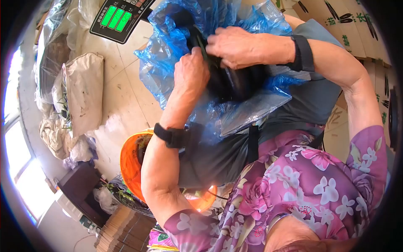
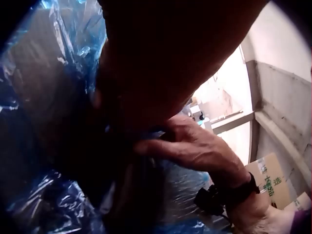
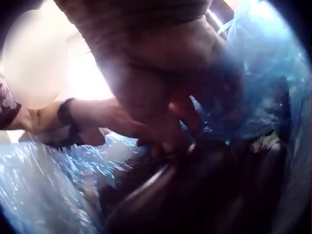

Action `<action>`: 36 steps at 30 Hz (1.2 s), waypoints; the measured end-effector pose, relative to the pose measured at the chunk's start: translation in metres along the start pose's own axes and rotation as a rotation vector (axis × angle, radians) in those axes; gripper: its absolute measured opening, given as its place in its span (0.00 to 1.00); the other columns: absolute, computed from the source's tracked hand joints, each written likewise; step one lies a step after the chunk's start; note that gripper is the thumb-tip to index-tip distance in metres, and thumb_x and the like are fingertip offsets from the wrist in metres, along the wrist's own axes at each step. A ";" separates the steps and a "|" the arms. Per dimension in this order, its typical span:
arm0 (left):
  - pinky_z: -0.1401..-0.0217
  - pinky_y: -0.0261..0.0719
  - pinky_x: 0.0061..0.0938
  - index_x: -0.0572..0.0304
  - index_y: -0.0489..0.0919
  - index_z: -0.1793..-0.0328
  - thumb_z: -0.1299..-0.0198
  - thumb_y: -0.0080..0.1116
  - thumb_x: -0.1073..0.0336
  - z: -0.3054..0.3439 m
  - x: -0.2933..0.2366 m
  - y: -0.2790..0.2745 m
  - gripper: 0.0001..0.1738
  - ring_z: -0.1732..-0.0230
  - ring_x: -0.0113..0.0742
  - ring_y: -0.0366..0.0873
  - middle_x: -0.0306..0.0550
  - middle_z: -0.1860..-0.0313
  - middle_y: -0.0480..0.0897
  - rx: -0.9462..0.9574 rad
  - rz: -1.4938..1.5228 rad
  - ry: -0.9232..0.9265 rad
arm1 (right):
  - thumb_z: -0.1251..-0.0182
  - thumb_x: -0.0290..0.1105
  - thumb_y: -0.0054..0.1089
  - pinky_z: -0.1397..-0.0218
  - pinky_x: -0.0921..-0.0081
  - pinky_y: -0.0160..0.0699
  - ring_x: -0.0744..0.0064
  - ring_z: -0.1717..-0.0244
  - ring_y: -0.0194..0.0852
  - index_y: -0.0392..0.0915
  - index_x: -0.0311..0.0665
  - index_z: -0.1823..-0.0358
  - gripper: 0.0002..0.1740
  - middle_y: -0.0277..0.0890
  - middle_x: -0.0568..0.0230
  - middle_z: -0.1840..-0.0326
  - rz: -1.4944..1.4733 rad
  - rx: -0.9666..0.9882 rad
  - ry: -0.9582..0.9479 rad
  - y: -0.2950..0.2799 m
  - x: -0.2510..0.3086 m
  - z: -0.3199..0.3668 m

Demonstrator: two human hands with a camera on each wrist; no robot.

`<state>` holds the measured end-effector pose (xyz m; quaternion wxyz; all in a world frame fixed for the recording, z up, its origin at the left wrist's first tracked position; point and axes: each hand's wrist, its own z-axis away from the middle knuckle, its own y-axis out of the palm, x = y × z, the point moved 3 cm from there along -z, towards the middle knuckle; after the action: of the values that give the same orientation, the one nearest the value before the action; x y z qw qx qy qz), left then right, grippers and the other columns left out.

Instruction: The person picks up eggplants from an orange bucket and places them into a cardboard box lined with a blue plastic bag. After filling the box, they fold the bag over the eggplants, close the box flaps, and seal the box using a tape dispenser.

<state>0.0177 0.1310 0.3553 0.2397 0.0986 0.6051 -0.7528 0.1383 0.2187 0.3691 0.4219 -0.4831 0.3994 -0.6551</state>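
Several long, dark eggplants (image 1: 235,82) lie in a blue plastic bag (image 1: 161,54) over the person's lap. The left hand (image 1: 191,75), fingers curled, grips an eggplant near its green stem end (image 1: 204,52). Close beside it, the right hand (image 1: 235,47) bends its fingers onto the same eggplant, its fingertips blurred. In the left wrist view the right hand (image 2: 190,146) reaches in from the right, while the left hand (image 2: 151,73) is a dark shape above. Glossy eggplants (image 3: 151,183) show beneath the hands in the right wrist view.
A scale display (image 1: 115,19) with green digits stands at the upper left. Printed cardboard (image 1: 348,25) is at the upper right. An orange bucket (image 1: 130,168) sits by the left forearm. A beige sack (image 1: 86,88) lies on the tiled floor at left.
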 end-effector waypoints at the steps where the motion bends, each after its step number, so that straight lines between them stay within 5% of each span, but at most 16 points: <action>1: 0.53 0.78 0.53 0.69 0.77 0.53 0.41 0.59 0.64 -0.004 -0.002 0.005 0.15 0.55 0.69 0.81 0.72 0.63 0.82 0.021 -0.037 -0.066 | 0.48 0.37 0.71 0.48 0.53 0.76 0.48 0.50 0.75 0.79 0.36 0.59 0.18 0.76 0.54 0.56 -0.053 -0.151 0.111 0.000 -0.005 0.005; 3: 0.51 0.80 0.52 0.70 0.77 0.53 0.41 0.60 0.63 -0.013 -0.006 0.012 0.16 0.54 0.68 0.82 0.71 0.61 0.83 0.053 -0.049 -0.079 | 0.46 0.38 0.69 0.50 0.52 0.76 0.44 0.50 0.76 0.77 0.33 0.57 0.20 0.77 0.50 0.56 -0.045 -0.209 0.121 0.001 -0.015 0.014; 5: 0.50 0.81 0.52 0.70 0.77 0.53 0.41 0.62 0.63 -0.020 -0.008 0.020 0.17 0.54 0.68 0.83 0.69 0.60 0.84 0.088 -0.066 -0.088 | 0.42 0.41 0.66 0.49 0.51 0.76 0.40 0.51 0.76 0.77 0.31 0.57 0.20 0.77 0.45 0.58 -0.260 -0.011 0.279 0.007 -0.024 0.016; 10: 0.47 0.81 0.51 0.71 0.78 0.53 0.42 0.62 0.60 -0.028 -0.003 0.027 0.19 0.51 0.67 0.82 0.71 0.58 0.84 0.140 -0.103 -0.154 | 0.43 0.44 0.59 0.52 0.49 0.79 0.36 0.55 0.80 0.80 0.28 0.64 0.22 0.81 0.37 0.61 -0.369 -0.065 0.306 0.010 -0.028 -0.004; 22: 0.47 0.77 0.55 0.67 0.76 0.53 0.38 0.53 0.61 -0.037 0.007 0.014 0.16 0.52 0.71 0.80 0.73 0.57 0.82 0.141 -0.059 -0.033 | 0.45 0.40 0.60 0.50 0.52 0.80 0.43 0.51 0.81 0.84 0.31 0.62 0.19 0.83 0.42 0.59 -0.494 -0.046 0.470 0.014 -0.034 -0.019; 25: 0.50 0.77 0.57 0.66 0.76 0.55 0.38 0.52 0.60 -0.030 0.002 -0.008 0.15 0.55 0.71 0.81 0.73 0.60 0.83 0.059 -0.133 -0.069 | 0.41 0.42 0.61 0.49 0.54 0.79 0.43 0.50 0.81 0.84 0.30 0.62 0.19 0.82 0.41 0.58 -0.542 0.033 0.440 0.018 -0.040 -0.031; 27: 0.53 0.78 0.57 0.66 0.75 0.58 0.38 0.52 0.59 -0.030 -0.002 -0.020 0.15 0.58 0.71 0.81 0.72 0.63 0.83 -0.013 -0.194 -0.079 | 0.38 0.44 0.62 0.49 0.55 0.79 0.43 0.51 0.81 0.84 0.30 0.61 0.20 0.82 0.41 0.57 -0.407 0.042 0.186 0.018 -0.042 -0.033; 29: 0.55 0.79 0.56 0.65 0.76 0.60 0.39 0.53 0.58 -0.032 -0.005 -0.035 0.15 0.59 0.71 0.82 0.71 0.65 0.83 -0.082 -0.232 -0.031 | 0.37 0.45 0.62 0.49 0.56 0.79 0.43 0.52 0.81 0.84 0.29 0.61 0.21 0.82 0.41 0.59 -0.400 -0.005 0.138 0.018 -0.045 -0.031; 36: 0.54 0.82 0.51 0.63 0.85 0.60 0.40 0.56 0.58 -0.041 -0.004 -0.008 0.15 0.59 0.63 0.85 0.64 0.63 0.85 0.097 -0.421 -0.002 | 0.47 0.35 0.55 0.51 0.52 0.82 0.42 0.53 0.83 0.85 0.31 0.63 0.17 0.83 0.42 0.59 -0.360 -0.055 0.383 0.005 -0.017 -0.027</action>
<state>0.0113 0.1718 0.3536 0.0724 -0.0192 0.5751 -0.8147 0.1159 0.2364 0.3532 0.2023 -0.4249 0.3972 -0.7879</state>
